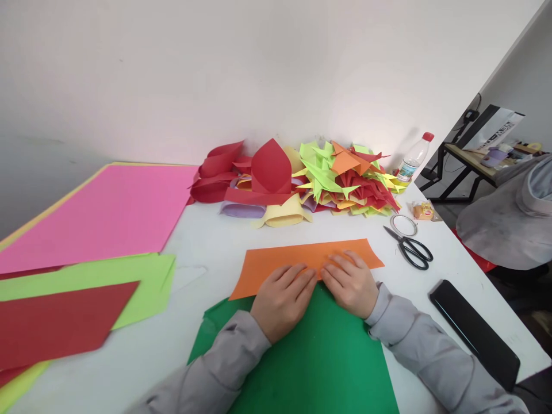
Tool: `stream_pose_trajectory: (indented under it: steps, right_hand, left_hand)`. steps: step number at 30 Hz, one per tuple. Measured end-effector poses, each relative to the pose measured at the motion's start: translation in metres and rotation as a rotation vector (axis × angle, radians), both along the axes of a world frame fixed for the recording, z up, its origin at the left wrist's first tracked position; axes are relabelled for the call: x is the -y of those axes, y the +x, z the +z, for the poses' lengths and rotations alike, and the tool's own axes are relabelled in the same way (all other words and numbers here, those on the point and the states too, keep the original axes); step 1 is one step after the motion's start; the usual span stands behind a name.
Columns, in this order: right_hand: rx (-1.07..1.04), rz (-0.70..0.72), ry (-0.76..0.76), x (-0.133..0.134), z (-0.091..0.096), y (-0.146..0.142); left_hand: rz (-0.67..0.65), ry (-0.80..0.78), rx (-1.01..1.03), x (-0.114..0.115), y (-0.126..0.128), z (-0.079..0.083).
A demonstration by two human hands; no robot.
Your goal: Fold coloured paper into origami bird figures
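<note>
Left hand and right hand extend fingers across orange paper, apparently steadying it; thumbs hidden, we cannot tell grip.

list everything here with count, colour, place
wall: one, pale, behind
table: one, white, centre
orange paper: one, orange, centre
green sheets: count unclear, green, front
pink sheet: one, pink, left
loose sheets: several, lime, red, yellow, left
folded paper: many, mixed colours, back
bottle: one, clear, red cap, back right
snack packet: one, orange, right
ring: one, pale, right
scissors: one, black, right
flat item: one, black, right
side table: one, black frame, far right
printed package: one, white, black, far right
clutter: several, mixed, right
cloth: one, grey, right edge
left hand: one, grey sleeve, on orange paper
right hand: one, grey sleeve, likewise
</note>
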State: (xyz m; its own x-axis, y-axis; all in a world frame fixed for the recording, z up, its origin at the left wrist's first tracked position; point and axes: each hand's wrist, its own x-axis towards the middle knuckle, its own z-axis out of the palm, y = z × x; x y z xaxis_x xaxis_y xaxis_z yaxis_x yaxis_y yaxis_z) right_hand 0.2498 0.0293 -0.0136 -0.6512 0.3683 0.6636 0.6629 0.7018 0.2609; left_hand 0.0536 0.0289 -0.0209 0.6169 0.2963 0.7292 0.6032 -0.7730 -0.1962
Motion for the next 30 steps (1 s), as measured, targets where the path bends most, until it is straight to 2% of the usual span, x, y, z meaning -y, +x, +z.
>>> stream_pose_trajectory:
  steps: [10,17,21,23,26,30]
  right_hand:
    - [-0.124,-0.194,-0.016,-0.016,-0.003,0.036]
    - [-0.112,-0.236,-0.038,-0.019,-0.003,0.043]
    - [-0.148,-0.267,0.002,-0.022,-0.001,0.048]
    - [-0.138,-0.248,0.017,-0.022,-0.001,0.045]
    - [-0.084,-0.162,-0.004,-0.016,-0.002,0.029]
    - [-0.009,-0.026,-0.049,0.0,-0.004,0.002]
  left_hand:
    - [0.194,0.127,0.028,-0.02,-0.044,0.012]
    - [0.253,0.157,0.068,-0.031,-0.061,0.011]
    - [0.383,0.157,0.12,-0.03,-0.067,0.015]
    - [0.346,0.165,0.112,-0.025,-0.059,0.018]
    - [0.127,0.132,0.031,-0.013,-0.034,0.018]
    - [0.033,0.065,-0.021,-0.001,-0.007,0.009]
